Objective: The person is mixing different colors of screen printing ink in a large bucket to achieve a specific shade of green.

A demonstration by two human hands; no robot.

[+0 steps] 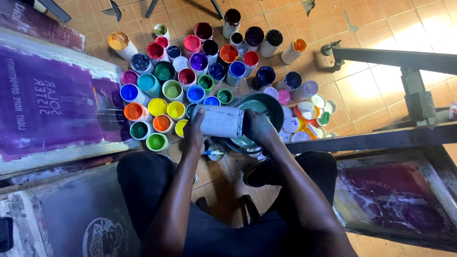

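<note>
I hold a white plastic jar (221,121) on its side between both hands, over a dark green bowl (273,102) on the tiled floor. My left hand (194,128) grips the jar's left end. My right hand (257,126) covers its right end, so the mouth is hidden. Several open jars of coloured paint (190,71) stand packed together just beyond my hands. I am crouched, with my knees in dark trousers below the jar.
A printing screen stained purple (47,102) lies at the left. A grey screen (85,214) sits at the lower left, another purple one (395,200) at the lower right. A dark metal frame (381,138) crosses the right. Loose lids (307,116) lie beside the bowl.
</note>
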